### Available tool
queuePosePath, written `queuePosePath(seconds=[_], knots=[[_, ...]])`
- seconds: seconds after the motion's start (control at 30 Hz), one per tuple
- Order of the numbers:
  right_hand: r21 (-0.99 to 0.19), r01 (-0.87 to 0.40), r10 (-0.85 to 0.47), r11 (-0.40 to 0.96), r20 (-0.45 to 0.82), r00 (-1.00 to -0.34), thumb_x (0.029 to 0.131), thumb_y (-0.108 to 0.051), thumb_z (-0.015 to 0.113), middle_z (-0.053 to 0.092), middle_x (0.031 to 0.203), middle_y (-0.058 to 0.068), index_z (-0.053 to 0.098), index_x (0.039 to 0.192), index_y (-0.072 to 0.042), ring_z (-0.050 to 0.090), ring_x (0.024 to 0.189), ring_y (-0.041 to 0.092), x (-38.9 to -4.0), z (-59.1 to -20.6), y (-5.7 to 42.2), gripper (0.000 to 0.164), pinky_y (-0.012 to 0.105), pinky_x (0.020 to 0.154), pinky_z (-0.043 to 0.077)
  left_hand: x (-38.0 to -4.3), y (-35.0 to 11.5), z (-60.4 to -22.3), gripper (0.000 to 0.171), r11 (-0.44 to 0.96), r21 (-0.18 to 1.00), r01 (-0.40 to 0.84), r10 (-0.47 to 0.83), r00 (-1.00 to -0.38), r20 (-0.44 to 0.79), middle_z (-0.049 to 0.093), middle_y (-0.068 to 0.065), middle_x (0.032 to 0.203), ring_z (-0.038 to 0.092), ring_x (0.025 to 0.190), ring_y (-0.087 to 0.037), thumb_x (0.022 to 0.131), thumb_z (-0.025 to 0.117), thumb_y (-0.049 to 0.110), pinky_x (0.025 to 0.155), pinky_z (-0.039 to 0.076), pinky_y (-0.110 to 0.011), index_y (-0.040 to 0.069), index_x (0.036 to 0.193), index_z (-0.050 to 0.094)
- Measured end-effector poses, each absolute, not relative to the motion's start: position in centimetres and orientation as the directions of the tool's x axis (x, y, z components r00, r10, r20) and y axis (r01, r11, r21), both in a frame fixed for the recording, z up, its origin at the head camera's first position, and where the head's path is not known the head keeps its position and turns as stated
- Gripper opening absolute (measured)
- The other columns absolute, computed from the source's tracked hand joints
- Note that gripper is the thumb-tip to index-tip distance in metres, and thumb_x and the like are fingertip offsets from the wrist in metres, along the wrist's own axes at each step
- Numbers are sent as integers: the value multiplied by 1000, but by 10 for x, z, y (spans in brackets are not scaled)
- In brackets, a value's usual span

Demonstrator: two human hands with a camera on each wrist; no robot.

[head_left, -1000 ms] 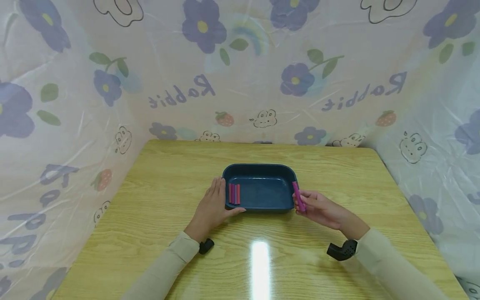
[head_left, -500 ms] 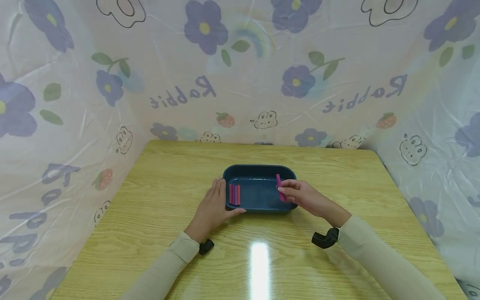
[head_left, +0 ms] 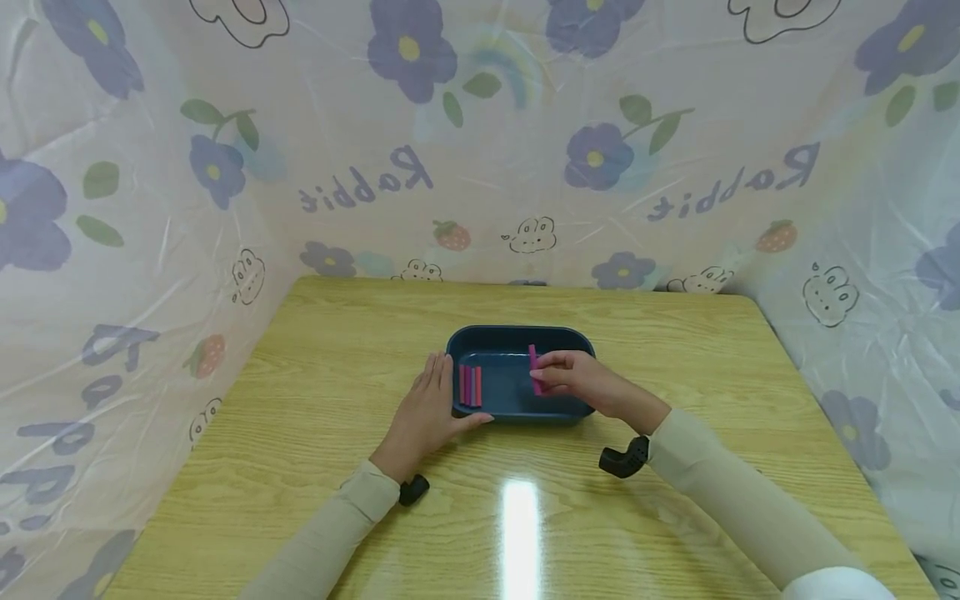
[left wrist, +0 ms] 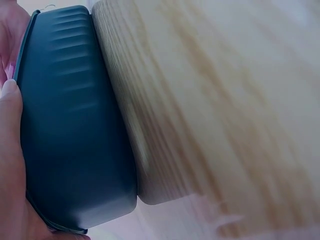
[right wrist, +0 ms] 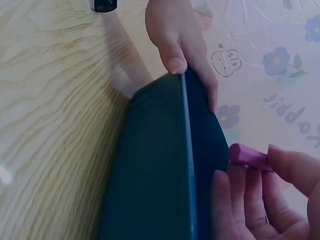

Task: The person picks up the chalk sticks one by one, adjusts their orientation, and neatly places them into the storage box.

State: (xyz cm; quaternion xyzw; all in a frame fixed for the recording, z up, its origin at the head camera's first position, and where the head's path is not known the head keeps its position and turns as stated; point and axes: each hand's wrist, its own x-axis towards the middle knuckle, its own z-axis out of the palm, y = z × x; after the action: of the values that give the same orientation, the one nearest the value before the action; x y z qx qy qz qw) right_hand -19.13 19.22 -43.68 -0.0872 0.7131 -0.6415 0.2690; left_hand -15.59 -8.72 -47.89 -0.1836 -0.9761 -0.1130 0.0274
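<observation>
A dark blue tray (head_left: 506, 383) with rounded corners lies on the table. Against its left end, my left hand (head_left: 423, 421) rests with fingers straight along the side and thumb along the near rim. Several red, pink and purple sticks (head_left: 470, 386) stand side by side in a row inside that end. My right hand (head_left: 592, 385) pinches a magenta chalk-like stick (right wrist: 250, 156) between thumb and fingers, over the right half of the tray. In the head view this stick points nearly straight away from me. The left wrist view shows the tray's outer wall (left wrist: 75, 120) and my thumb at its rim.
The wood-grain table (head_left: 337, 333) extends on all sides of the tray. A printed curtain (head_left: 495, 150) with flowers and rabbits hangs behind and on both sides. Each wrist carries a black camera mount, the right one (head_left: 624, 458) near the tray's front right.
My right hand has carried the magenta stick leftward, from beyond the tray's right rim to over its interior. My left hand and the row of sticks have stayed in place.
</observation>
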Motion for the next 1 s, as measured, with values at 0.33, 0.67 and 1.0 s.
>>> queuePosePath(seconds=[0.33,0.67,1.0], knots=[[-944,238,-404,227,-314,-859,88,-17,66,65,101,20,59,113,6,65,87,22,-197,-447,165,34,44,86,49,-156,-87,-477,120,911,206,358,350,-934,75,11,-19,153,5,140,-29,70,27,88,110,17,-41,-2,148,9],[-924,260,-365,281,-353,-861,88,-17,66,65,102,21,62,109,3,66,85,22,-198,-457,151,30,39,81,52,-157,-86,-477,122,916,204,346,342,-938,59,9,-18,153,4,141,-28,68,26,90,110,16,-41,-1,148,8],[-909,283,-346,305,-382,-857,89,-17,64,66,101,19,61,112,4,66,85,21,-199,-460,142,32,36,77,54,-157,-86,-478,122,915,204,349,344,-937,60,9,-18,153,4,140,-28,68,27,89,110,16,-41,-1,148,7]])
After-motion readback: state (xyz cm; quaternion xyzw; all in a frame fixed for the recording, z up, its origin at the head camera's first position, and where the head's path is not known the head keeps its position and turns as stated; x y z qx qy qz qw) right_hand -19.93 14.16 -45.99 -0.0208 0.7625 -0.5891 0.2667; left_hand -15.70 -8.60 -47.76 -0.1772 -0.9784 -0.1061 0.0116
